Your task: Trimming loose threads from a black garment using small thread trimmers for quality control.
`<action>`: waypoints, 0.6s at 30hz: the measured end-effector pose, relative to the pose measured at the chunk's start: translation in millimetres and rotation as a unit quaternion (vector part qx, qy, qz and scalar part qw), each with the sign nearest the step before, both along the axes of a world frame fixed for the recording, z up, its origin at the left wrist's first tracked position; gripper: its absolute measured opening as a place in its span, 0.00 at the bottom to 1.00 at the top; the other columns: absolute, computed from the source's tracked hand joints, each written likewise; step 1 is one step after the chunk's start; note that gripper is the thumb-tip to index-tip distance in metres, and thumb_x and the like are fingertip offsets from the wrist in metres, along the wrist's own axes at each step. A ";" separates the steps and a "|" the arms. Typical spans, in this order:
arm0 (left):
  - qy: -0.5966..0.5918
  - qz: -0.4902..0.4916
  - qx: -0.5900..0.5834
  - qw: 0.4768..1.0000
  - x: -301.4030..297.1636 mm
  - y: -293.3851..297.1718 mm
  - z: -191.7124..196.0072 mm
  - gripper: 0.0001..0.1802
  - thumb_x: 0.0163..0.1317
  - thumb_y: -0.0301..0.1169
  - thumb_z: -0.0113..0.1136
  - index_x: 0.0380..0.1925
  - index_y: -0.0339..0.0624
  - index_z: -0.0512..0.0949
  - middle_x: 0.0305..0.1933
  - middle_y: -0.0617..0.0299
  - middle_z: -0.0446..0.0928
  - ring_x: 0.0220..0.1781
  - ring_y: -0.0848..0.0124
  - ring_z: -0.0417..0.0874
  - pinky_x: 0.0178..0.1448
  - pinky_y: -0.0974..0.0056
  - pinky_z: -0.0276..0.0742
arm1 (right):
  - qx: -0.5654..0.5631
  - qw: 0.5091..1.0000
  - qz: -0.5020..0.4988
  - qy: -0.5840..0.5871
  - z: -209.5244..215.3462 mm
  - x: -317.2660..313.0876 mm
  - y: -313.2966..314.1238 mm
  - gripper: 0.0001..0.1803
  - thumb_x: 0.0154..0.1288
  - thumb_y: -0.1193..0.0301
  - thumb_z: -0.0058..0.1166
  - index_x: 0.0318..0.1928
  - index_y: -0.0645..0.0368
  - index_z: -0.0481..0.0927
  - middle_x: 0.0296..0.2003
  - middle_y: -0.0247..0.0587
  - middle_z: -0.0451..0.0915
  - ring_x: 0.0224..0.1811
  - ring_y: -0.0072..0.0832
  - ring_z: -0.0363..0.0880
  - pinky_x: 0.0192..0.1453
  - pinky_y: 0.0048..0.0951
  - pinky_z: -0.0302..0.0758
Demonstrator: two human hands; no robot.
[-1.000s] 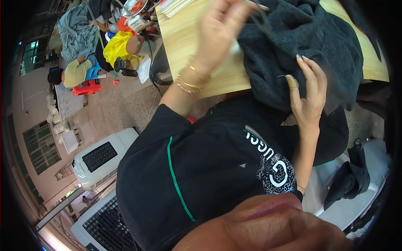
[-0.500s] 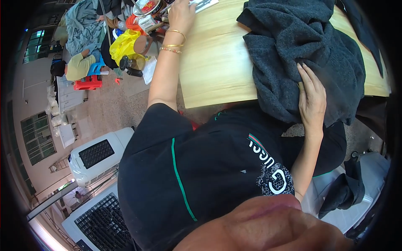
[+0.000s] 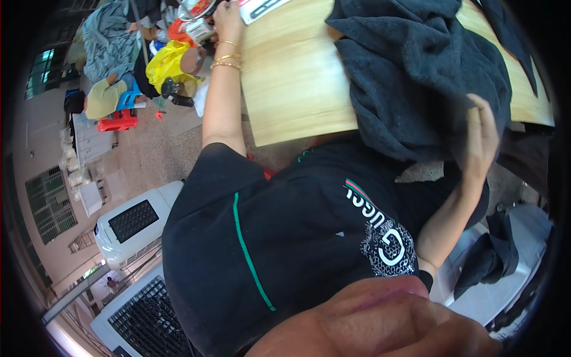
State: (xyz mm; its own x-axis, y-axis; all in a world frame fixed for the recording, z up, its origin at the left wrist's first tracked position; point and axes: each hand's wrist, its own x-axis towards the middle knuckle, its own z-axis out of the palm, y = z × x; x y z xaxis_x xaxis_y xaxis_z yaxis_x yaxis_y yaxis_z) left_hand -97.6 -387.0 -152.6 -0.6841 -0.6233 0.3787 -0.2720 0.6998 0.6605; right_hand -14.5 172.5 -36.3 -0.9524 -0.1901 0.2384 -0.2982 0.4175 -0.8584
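Observation:
At the top edge, my left hand [image 3: 228,24] reaches past the table's left side, beside a white flat packet [image 3: 259,8] with a dark print. Its fingers look closed around something dark, mostly cut off by the picture's edge. Gold bracelets [image 3: 226,58] circle that wrist. A heap of dark grey woollen cloth [image 3: 428,89] covers the right part of the pale wooden table [image 3: 297,77] and hangs over its near edge. My right hand [image 3: 483,137] is at the cloth's right side, slightly blurred, fingers stretched out and holding nothing. Whether it touches the cloth is unclear.
Left of the table are a yellow plastic bag [image 3: 165,65], a dark-lidded jar [image 3: 177,90] and assorted small goods. A person in a pale top [image 3: 104,98] sits farther left, near a red stool [image 3: 117,121]. Dark cloth [image 3: 489,259] lies on a light surface at lower right.
My left hand has moved left, off the tabletop to its edge. My right hand has lifted off the cloth's middle and swung right. The view has shifted slightly.

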 end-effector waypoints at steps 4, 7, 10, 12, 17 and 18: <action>0.032 0.016 -0.047 0.998 12.9 7.9 -2.5 0.39 0.64 0.57 0.55 0.58 0.28 0.74 0.54 0.38 0.79 0.59 0.46 0.77 0.66 0.55 0.68 | -0.261 0.963 0.003 -0.067 20.6 -16.7 47.0 0.21 0.71 0.72 0.45 0.59 0.73 0.73 0.53 0.48 0.78 0.57 0.32 0.76 0.66 0.28 0.67; 0.105 -0.063 -0.105 0.987 16.5 83.8 43.1 0.26 0.61 0.33 0.62 0.59 0.36 0.73 0.62 0.44 0.72 0.66 0.51 0.70 0.71 0.55 0.64 | -0.382 0.916 -0.109 -0.056 47.8 -21.7 81.1 0.20 0.78 0.71 0.40 0.61 0.74 0.72 0.60 0.55 0.75 0.63 0.39 0.74 0.71 0.37 0.68; 0.089 -0.271 -0.087 0.954 34.5 150.5 77.0 0.29 0.58 0.31 0.67 0.60 0.37 0.72 0.62 0.45 0.72 0.67 0.51 0.70 0.71 0.54 0.65 | -0.497 0.865 -0.009 -0.065 76.9 -20.8 120.0 0.17 0.75 0.74 0.43 0.56 0.72 0.78 0.53 0.58 0.80 0.58 0.43 0.80 0.66 0.43 0.75; 0.155 -0.478 -0.018 0.864 36.6 203.8 82.9 0.30 0.56 0.30 0.67 0.60 0.37 0.72 0.62 0.45 0.72 0.67 0.50 0.70 0.70 0.55 0.66 | -0.479 0.877 -0.018 -0.001 97.9 -10.4 139.6 0.17 0.74 0.74 0.44 0.55 0.72 0.79 0.53 0.58 0.80 0.56 0.47 0.80 0.64 0.47 0.76; 0.131 -0.529 -0.067 0.836 5.2 283.6 106.7 0.19 0.56 0.27 0.65 0.48 0.35 0.76 0.49 0.46 0.77 0.51 0.48 0.78 0.56 0.55 0.75 | -0.247 0.852 -0.338 0.315 154.4 8.8 87.8 0.17 0.70 0.75 0.44 0.51 0.74 0.80 0.54 0.65 0.78 0.56 0.54 0.79 0.63 0.53 0.75; 0.163 -0.534 -0.067 0.827 -6.7 302.3 114.6 0.16 0.56 0.26 0.64 0.45 0.35 0.77 0.46 0.47 0.77 0.49 0.48 0.79 0.54 0.55 0.76 | -0.243 0.849 -0.343 0.322 160.1 13.8 93.3 0.17 0.70 0.75 0.44 0.51 0.74 0.80 0.54 0.65 0.78 0.56 0.54 0.79 0.64 0.52 0.75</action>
